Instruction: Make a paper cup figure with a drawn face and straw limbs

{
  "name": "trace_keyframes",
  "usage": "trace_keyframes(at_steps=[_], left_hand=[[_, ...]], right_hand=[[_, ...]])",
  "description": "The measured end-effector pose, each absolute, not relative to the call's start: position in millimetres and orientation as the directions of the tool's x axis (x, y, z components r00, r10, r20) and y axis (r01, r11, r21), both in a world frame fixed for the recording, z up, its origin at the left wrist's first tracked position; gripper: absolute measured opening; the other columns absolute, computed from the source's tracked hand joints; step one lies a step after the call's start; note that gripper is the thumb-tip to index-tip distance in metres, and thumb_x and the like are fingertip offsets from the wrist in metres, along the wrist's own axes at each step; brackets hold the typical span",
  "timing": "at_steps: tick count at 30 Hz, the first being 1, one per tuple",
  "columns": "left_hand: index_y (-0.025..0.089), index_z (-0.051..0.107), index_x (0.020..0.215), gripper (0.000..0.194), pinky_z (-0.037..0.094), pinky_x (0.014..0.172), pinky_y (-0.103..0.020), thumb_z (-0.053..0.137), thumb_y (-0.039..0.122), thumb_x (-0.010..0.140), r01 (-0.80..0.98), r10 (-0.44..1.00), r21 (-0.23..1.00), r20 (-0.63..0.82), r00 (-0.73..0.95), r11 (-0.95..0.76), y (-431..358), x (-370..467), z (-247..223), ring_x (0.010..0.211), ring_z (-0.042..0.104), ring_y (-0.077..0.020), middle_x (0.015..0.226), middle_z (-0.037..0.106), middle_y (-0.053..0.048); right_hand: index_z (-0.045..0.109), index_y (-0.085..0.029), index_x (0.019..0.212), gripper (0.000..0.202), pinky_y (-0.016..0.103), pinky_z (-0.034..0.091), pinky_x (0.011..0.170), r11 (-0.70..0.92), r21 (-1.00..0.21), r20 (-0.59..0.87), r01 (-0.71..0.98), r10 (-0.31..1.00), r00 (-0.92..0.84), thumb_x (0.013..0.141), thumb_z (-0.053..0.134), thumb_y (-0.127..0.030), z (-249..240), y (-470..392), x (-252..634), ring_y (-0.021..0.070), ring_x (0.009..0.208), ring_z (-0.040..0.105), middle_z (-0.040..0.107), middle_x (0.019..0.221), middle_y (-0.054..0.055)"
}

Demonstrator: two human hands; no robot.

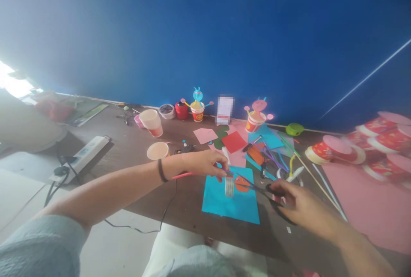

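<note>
Left fingers point(219, 173) pinched purple strip point(229, 173); right fingers point(282, 186) gripped scissors point(260, 189) toward ten o'clock. We likely needed strip steady.

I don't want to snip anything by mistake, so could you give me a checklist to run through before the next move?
1. Black-handled, slim-bladed scissors held by the handles in the right hand: ok.
2. Blades parted: ok, they look open.
3. Small, thin purple strip pinched in the left hand: ok, though its material cannot be told.
4. Left fingers safely away from the blades: cannot tell; they look near, but depth is unclear.
5. Round orange paper-like piece out of the blades' line: not ok, the blades cross it in this view.
6. Bright blue four-sided sheet lying flat: ok, largely.
</note>
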State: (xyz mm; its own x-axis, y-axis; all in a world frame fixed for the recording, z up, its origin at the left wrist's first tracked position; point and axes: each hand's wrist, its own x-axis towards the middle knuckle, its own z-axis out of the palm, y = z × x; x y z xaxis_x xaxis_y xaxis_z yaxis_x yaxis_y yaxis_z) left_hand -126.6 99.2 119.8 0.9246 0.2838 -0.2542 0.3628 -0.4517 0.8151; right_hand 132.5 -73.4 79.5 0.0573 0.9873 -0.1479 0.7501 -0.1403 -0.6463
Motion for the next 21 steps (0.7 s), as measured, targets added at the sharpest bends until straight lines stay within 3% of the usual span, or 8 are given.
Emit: trace_keyframes(at_steps=[3, 6, 14, 21], left_hand=[[0.018, 0.064, 0.087, 0.015, 0.043, 0.066, -0.019, 0.059, 0.032, 0.082, 0.369, 0.278, 0.779, -0.258, 0.925, -0.506, 103, -127, 120, 0.074, 0.065, -0.0126, 0.081, 0.070, -0.001], [0.019, 0.065, 0.087, 0.014, 0.042, 0.066, -0.018, 0.058, 0.031, 0.083, 0.363, 0.258, 0.756, -0.261, 0.930, -0.544, 103, -126, 119, 0.076, 0.063, -0.0121, 0.084, 0.070, -0.001], [0.018, 0.068, 0.086, 0.010, 0.042, 0.066, -0.018, 0.062, 0.024, 0.080, 0.332, 0.200, 0.737, -0.265, 0.943, -0.589, 100, -122, 121, 0.076, 0.062, -0.0122, 0.086, 0.070, -0.001], [0.018, 0.068, 0.086, 0.011, 0.042, 0.067, -0.020, 0.062, 0.025, 0.080, 0.318, 0.181, 0.732, -0.263, 0.948, -0.602, 102, -120, 116, 0.078, 0.062, -0.0133, 0.086, 0.069, -0.002]], right_hand=[[0.063, -0.029, 0.091, 0.023, 0.023, 0.044, 0.061, -0.130, -0.514, -0.271, 0.848, 0.963, -0.017, 0.068, 0.061, -0.025, 96, -70, 130, 0.0176, 0.073, 0.064, 0.069, 0.083, -0.003], [0.062, -0.030, 0.090, 0.025, 0.024, 0.041, 0.061, -0.118, -0.458, -0.280, 0.881, 0.960, -0.017, 0.066, 0.059, -0.023, 108, -62, 118, 0.0174, 0.072, 0.063, 0.068, 0.079, -0.004], [0.059, -0.025, 0.075, 0.009, 0.021, 0.034, 0.053, -0.071, -0.466, -0.295, 0.882, 0.952, -0.079, 0.067, 0.056, -0.023, 122, -48, 98, 0.0139, 0.062, 0.058, 0.065, 0.068, -0.004], [0.056, -0.023, 0.070, 0.007, 0.021, 0.030, 0.050, -0.040, -0.480, -0.294, 0.876, 0.949, -0.118, 0.065, 0.056, -0.018, 119, -43, 98, 0.0122, 0.057, 0.053, 0.062, 0.062, -0.005]])
